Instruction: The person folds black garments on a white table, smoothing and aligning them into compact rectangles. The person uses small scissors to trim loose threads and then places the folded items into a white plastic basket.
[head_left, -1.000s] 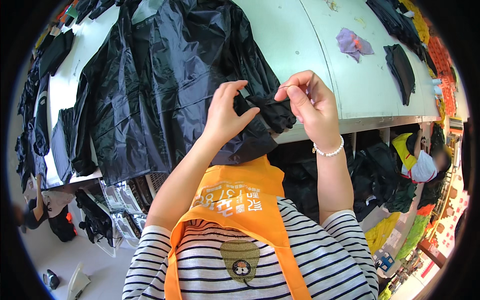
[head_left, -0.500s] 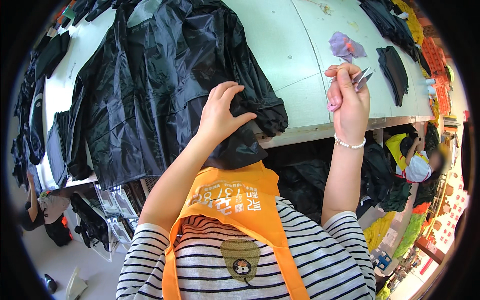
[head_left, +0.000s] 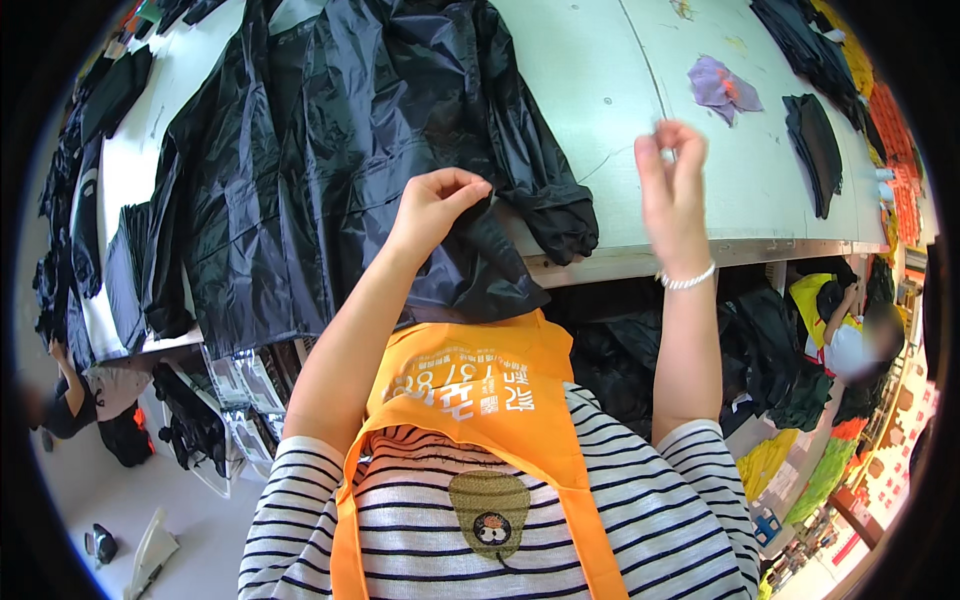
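A shiny black jacket (head_left: 340,150) lies spread over the pale table and hangs past its near edge. My left hand (head_left: 438,210) is closed, thumb and fingertips pinching the cloth near a sleeve. To the right, over the table edge, my right hand (head_left: 678,190) is raised and smeared by motion, fingers curled. The thread snips seen in it half a second ago are mostly hidden; only a faint pale glint shows between the fingers. A thin thread (head_left: 608,158) runs from beside the jacket cuff (head_left: 562,222) toward this hand.
A crumpled lilac cloth (head_left: 722,88) and a folded dark garment (head_left: 812,155) lie on the table (head_left: 590,60) at the right. Dark garments (head_left: 625,365) are piled below its edge. Other people work at far left and right, beyond reach.
My left hand has gone from spread fingers to a pinch on the jacket. My right hand has turned, and the snips' blades no longer show clearly. The view has shifted slightly.
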